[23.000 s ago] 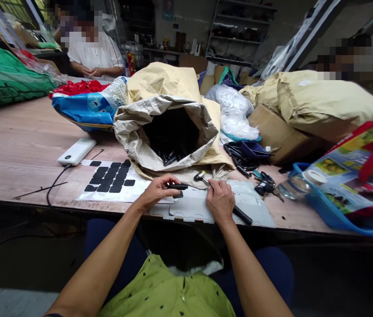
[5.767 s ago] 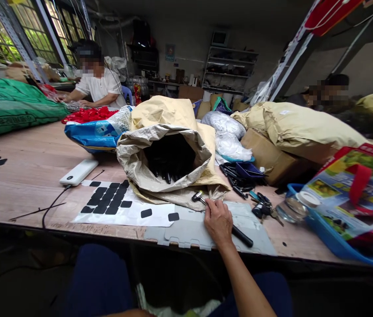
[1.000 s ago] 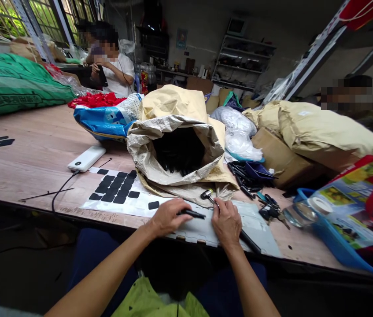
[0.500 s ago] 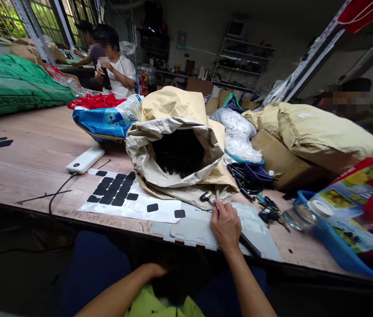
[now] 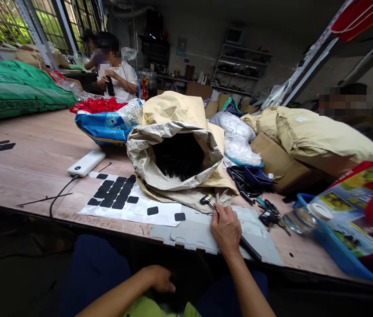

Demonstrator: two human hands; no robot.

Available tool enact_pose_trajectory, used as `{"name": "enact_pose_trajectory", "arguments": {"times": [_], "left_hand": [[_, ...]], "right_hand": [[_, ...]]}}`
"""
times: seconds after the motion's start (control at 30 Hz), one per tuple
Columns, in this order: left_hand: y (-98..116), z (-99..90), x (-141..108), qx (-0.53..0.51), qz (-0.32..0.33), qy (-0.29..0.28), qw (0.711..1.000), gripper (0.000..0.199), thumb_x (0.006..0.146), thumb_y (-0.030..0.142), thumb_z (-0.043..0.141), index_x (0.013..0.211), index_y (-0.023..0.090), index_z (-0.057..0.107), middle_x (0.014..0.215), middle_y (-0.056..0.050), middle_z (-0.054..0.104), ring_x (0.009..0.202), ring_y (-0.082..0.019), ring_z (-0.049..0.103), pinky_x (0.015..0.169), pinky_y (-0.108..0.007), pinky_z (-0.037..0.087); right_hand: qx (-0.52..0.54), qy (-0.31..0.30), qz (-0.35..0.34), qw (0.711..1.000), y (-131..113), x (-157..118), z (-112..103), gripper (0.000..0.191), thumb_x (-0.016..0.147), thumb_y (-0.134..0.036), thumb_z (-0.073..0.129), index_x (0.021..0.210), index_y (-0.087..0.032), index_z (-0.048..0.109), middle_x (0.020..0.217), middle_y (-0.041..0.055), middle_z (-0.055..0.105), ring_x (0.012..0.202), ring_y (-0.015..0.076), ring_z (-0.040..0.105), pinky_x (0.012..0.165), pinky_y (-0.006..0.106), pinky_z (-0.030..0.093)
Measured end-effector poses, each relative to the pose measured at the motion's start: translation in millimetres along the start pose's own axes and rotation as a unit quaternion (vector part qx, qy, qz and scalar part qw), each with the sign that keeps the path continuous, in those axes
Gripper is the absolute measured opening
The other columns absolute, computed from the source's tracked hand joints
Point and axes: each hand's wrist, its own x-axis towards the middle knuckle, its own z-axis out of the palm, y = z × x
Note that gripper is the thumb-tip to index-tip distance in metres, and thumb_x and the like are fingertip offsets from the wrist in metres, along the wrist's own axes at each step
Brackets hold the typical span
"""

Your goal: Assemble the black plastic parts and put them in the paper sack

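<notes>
My right hand (image 5: 226, 229) is closed round a small hammer (image 5: 206, 200) that lies slantwise on the grey board (image 5: 189, 233). Its shiny metal head points up and left, and its black handle sticks out past my wrist toward the table edge. Below that edge, over my lap, is my left hand (image 5: 161, 278); it lies in shade and its fingers are mostly hidden. Directly beyond the hammer lies a large open paper sack (image 5: 136, 149) with dark pieces inside. Black rounded pads (image 5: 113, 193) form rows on a white sheet (image 5: 97, 212), with two loose ones nearer the board.
A white power bank (image 5: 86, 163) with a cable sits to the left, near a blue bag (image 5: 102, 127). On the right are keys (image 5: 272, 215), a clear jar (image 5: 301, 218), a blue basket (image 5: 341, 251) and black pen-like parts (image 5: 242, 185). Several people are farther back.
My left hand has come up slightly from the dark below the table and shows more. My right hand stays on the hammer. The view has shifted a little.
</notes>
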Motion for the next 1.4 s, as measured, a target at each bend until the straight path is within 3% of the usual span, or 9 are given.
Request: {"name": "enact_pose_trajectory", "arguments": {"times": [0.2, 0.33, 0.43, 0.5, 0.57, 0.83, 1.03, 1.2, 1.4], "left_hand": [[101, -110.7, -81, -0.110, 0.080, -0.228, 0.964, 0.041, 0.082, 0.061, 0.069, 0.102, 0.026, 0.078, 0.082, -0.003, 0.075, 0.072, -0.021, 0.071, 0.068, -0.032, 0.058], [133, -220.0, -106, -0.039, 0.133, 0.058, 0.989, 0.035, 0.095, 0.049, 0.059, 0.109, 0.021, 0.076, 0.092, -0.006, 0.075, 0.082, -0.019, 0.070, 0.074, -0.027, 0.055], [125, -284.0, -92, 0.217, 0.006, 0.368, 0.904, 0.027, 0.095, 0.024, 0.057, 0.113, 0.023, 0.076, 0.109, -0.008, 0.071, 0.103, -0.023, 0.066, 0.085, -0.030, 0.052], [112, -309.8, -78, 0.332, -0.075, 0.440, 0.831, 0.034, 0.089, 0.013, 0.056, 0.114, 0.025, 0.077, 0.117, -0.010, 0.066, 0.115, -0.027, 0.060, 0.089, -0.033, 0.050], [99, -323.2, -65, 0.381, -0.103, 0.436, 0.809, 0.037, 0.085, 0.008, 0.057, 0.111, 0.025, 0.078, 0.120, -0.011, 0.063, 0.121, -0.030, 0.055, 0.089, -0.035, 0.050], [92, -318.5, -65, 0.420, 0.037, 0.462, 0.781, 0.013, 0.087, 0.020, 0.067, 0.097, 0.020, 0.075, 0.109, -0.011, 0.064, 0.108, -0.030, 0.054, 0.091, -0.042, 0.044], [118, -248.4, -74, 0.286, 0.209, 0.431, 0.830, 0.018, 0.092, 0.030, 0.067, 0.106, 0.019, 0.069, 0.099, -0.006, 0.070, 0.094, -0.022, 0.057, 0.087, -0.035, 0.043], [111, -191.0, -52, 0.241, 0.185, 0.384, 0.872, 0.020, 0.088, 0.032, 0.074, 0.103, 0.020, 0.072, 0.097, -0.005, 0.067, 0.095, -0.023, 0.056, 0.084, -0.033, 0.042], [86, -180.6, -36, 0.113, 0.178, 0.431, 0.877, 0.024, 0.082, 0.032, 0.080, 0.102, 0.021, 0.073, 0.095, -0.004, 0.065, 0.094, -0.021, 0.054, 0.086, -0.032, 0.043]], "right_hand": [[0.003, 0.007, -0.004, 1.000, 0, 0, 0, 0.027, 0.095, -0.022, 0.055, 0.118, -0.025, 0.069, 0.097, 0.0051, 0.063, 0.091, 0.0205, 0.053, 0.075, 0.032, 0.036], [0.001, 0.004, -0.003, 1.000, 0, 0, 0, 0.028, 0.095, -0.022, 0.056, 0.119, -0.025, 0.069, 0.097, 0.0051, 0.063, 0.091, 0.0207, 0.053, 0.075, 0.031, 0.036], [0.004, 0.001, 0.002, 1.000, 0, 0, 1, 0.028, 0.095, -0.022, 0.055, 0.119, -0.025, 0.069, 0.097, 0.0052, 0.063, 0.092, 0.0207, 0.053, 0.076, 0.031, 0.036], [0.006, -0.001, 0.006, 1.000, 0, 1, 1, 0.028, 0.095, -0.023, 0.055, 0.119, -0.025, 0.069, 0.097, 0.0053, 0.063, 0.093, 0.0207, 0.053, 0.076, 0.031, 0.036], [0.007, -0.003, 0.009, 1.000, 0, 0, 1, 0.028, 0.095, -0.023, 0.056, 0.119, -0.025, 0.069, 0.098, 0.0053, 0.063, 0.093, 0.0206, 0.053, 0.077, 0.031, 0.036], [0.017, -0.007, 0.009, 1.000, 0, -1, -1, 0.028, 0.095, -0.023, 0.053, 0.120, -0.025, 0.068, 0.100, 0.0060, 0.063, 0.094, 0.0213, 0.052, 0.077, 0.031, 0.035], [0.024, -0.008, 0.007, 1.000, -1, 0, -2, 0.028, 0.095, -0.023, 0.054, 0.119, -0.024, 0.068, 0.100, 0.0063, 0.062, 0.094, 0.0210, 0.051, 0.077, 0.030, 0.035], [0.026, -0.006, 0.007, 1.000, -1, -1, -2, 0.028, 0.096, -0.022, 0.053, 0.119, -0.024, 0.068, 0.100, 0.0058, 0.062, 0.094, 0.0207, 0.051, 0.078, 0.030, 0.034], [0.039, -0.015, 0.021, 0.999, 0, 0, -2, 0.029, 0.094, -0.023, 0.056, 0.121, -0.025, 0.068, 0.101, 0.0055, 0.063, 0.094, 0.0205, 0.051, 0.079, 0.030, 0.035]]}}
